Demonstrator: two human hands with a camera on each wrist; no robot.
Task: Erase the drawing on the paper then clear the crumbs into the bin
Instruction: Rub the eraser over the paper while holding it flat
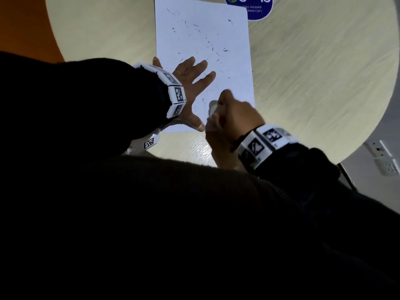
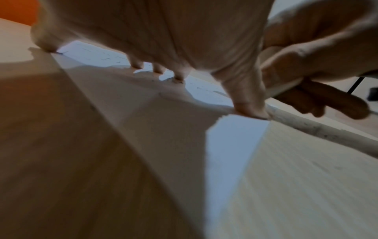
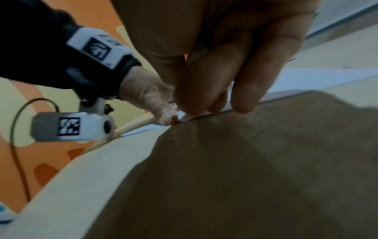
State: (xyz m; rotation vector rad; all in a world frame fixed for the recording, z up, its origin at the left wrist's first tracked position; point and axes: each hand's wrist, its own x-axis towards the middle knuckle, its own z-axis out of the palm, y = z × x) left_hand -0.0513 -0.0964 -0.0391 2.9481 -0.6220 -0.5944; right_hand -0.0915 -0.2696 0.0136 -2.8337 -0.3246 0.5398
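A white sheet of paper (image 1: 203,35) lies on the round pale-wood table (image 1: 303,72), with several dark eraser crumbs (image 1: 213,47) scattered across it. My left hand (image 1: 190,87) presses flat on the sheet's near left part with its fingers spread; in the left wrist view its fingertips (image 2: 178,77) touch the paper (image 2: 98,56). My right hand (image 1: 227,109) is at the sheet's near edge, its fingers curled round a blurred whitish eraser (image 1: 212,113). The right wrist view shows those curled fingers (image 3: 225,72) down at the paper's edge (image 3: 327,76), beside the left thumb (image 3: 163,113).
A round blue sticker (image 1: 249,7) sits on the table beyond the sheet's far right corner. The table's curved rim (image 1: 387,105) runs close on the right, with a white power strip (image 1: 383,156) on the floor below. Orange floor (image 1: 21,22) shows at the left. No bin is in view.
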